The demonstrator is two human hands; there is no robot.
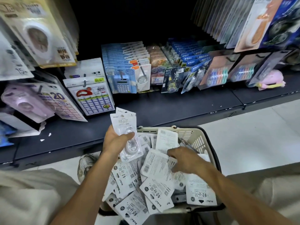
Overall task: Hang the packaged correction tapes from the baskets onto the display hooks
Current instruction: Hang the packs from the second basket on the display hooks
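Observation:
A beige plastic basket (200, 140) on the floor in front of me is heaped with several white packaged correction tapes (155, 189), most lying face down or askew. My left hand (113, 142) grips a small stack of these packs (125, 135) upright above the basket's left rim, thumb across the clear blister. My right hand (185, 159) reaches into the basket, fingers curled onto a face-down pack (157, 163) near the middle of the heap. Display hooks with hanging stationery packs (90, 93) stand above the dark shelf.
A dark low shelf (162, 108) runs across in front of the basket. Rows of hanging calculators, tapes and label packs (126, 67) fill the hooks behind it. More packs hang at upper left and upper right. My shoe (86, 164) sits left of the basket on white floor tiles.

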